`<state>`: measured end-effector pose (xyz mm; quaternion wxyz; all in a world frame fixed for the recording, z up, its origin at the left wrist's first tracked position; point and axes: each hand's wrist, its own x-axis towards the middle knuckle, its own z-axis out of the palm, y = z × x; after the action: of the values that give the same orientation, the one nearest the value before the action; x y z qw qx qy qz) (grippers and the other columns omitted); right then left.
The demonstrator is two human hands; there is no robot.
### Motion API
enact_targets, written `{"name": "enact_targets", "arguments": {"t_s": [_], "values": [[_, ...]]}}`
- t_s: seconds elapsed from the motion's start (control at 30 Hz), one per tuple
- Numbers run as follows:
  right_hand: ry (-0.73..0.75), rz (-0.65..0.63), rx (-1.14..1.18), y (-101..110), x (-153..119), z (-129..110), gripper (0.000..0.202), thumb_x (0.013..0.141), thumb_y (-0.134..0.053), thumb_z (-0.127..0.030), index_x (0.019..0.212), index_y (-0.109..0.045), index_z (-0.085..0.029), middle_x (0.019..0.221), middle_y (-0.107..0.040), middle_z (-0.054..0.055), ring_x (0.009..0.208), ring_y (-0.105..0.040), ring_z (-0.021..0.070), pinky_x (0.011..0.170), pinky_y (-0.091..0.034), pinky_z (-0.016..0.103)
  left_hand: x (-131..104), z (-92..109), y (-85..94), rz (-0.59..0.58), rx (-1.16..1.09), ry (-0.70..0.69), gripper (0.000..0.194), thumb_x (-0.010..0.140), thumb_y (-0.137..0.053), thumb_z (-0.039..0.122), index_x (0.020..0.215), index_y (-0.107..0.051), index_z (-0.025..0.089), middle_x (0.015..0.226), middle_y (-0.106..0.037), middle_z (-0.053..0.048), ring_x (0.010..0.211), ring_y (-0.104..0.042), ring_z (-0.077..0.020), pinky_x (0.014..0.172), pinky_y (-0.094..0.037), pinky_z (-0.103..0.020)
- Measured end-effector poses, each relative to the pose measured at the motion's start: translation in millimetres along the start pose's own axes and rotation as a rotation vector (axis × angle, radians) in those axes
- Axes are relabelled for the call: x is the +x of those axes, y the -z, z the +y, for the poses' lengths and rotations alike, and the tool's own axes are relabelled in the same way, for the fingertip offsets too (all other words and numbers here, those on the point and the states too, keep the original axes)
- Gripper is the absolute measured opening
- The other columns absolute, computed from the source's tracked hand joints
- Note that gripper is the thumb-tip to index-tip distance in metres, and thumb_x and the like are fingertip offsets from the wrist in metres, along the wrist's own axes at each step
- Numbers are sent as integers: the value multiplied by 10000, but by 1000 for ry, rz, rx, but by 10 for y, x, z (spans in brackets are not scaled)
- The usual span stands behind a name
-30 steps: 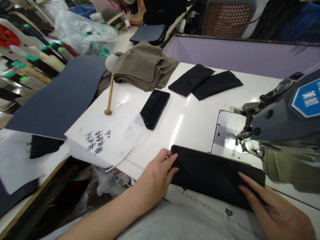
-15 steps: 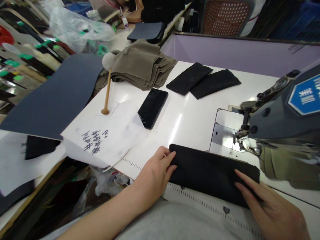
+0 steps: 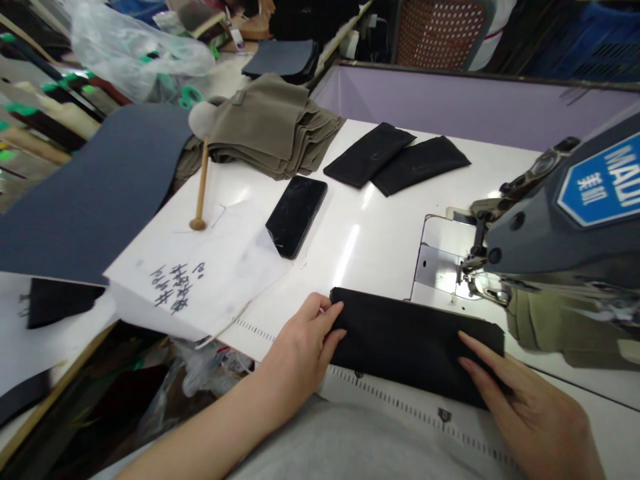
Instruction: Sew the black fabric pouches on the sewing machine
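A folded black fabric piece point(image 3: 405, 340) lies flat on the white table near its front edge. My left hand point(image 3: 310, 340) grips its left end between thumb and fingers. At the right end, my right hand point(image 3: 520, 393) holds the cloth with thumb and fingers, the tips resting on top. Just beyond the piece stands the sewing machine point(image 3: 565, 200), its needle area to the upper right of the cloth. Two finished-looking black pieces point(image 3: 370, 155) overlap at the back of the table, and a black phone point(image 3: 297, 215) lies left of them.
Brown-grey cloths point(image 3: 270, 127) are stacked at the back left. A wooden-handled tool point(image 3: 201, 193) stands beside handwritten paper point(image 3: 200, 267). Thread cones point(image 3: 50, 120) and a clear plastic bag point(image 3: 135, 53) are farther left. Olive cloth point(image 3: 555, 327) lies under the machine's right side.
The whole view has shifted slightly, so things appear a little farther left. Both hands keep their places on the black fabric.
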<state>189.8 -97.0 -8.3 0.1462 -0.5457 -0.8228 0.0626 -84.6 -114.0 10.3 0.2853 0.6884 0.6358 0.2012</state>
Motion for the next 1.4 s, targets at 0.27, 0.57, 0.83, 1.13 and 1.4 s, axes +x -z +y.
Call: {"name": "enact_targets", "arguments": {"t_s": [0.27,0.57,0.83,1.13,1.4], "values": [[18,15,-49,-19,11,2,389,856,-357,-437,1067,-583,-200,826,-665,35,680,-638,161,496,-488,220,10,27,13,-9,5,32,237,819,-436,136,1040,-522,128,907,-470,-43,747,-524,-122,695,-490,-251],[-47,22,81,17,44,-55,311,845,-415,-365,1023,-598,-188,801,-666,23,658,-626,135,548,-487,212,40,-11,2,23,197,-38,225,861,-382,219,981,-555,140,842,-451,-31,614,-506,-102,571,-476,-230],[-111,3,146,5,49,-67,281,834,-444,-313,1019,-602,-172,824,-668,34,685,-621,136,599,-493,223,95,-44,-10,86,348,-142,296,895,-301,278,903,-571,158,831,-471,-32,656,-524,-119,582,-472,-244],[-184,-88,195,52,110,-110,295,845,-412,-299,1045,-589,-173,885,-664,53,770,-622,161,665,-498,253,122,-128,-96,128,369,-245,266,897,-308,238,953,-557,164,1010,-538,-67,847,-512,-183,737,-483,-338],[-236,-114,243,50,119,-105,295,840,-410,-290,1047,-582,-171,974,-648,62,857,-609,172,742,-485,281,194,-125,-19,94,449,-510,321,902,-253,156,914,-573,137,974,-593,-73,879,-541,-188,766,-462,-326]]}}
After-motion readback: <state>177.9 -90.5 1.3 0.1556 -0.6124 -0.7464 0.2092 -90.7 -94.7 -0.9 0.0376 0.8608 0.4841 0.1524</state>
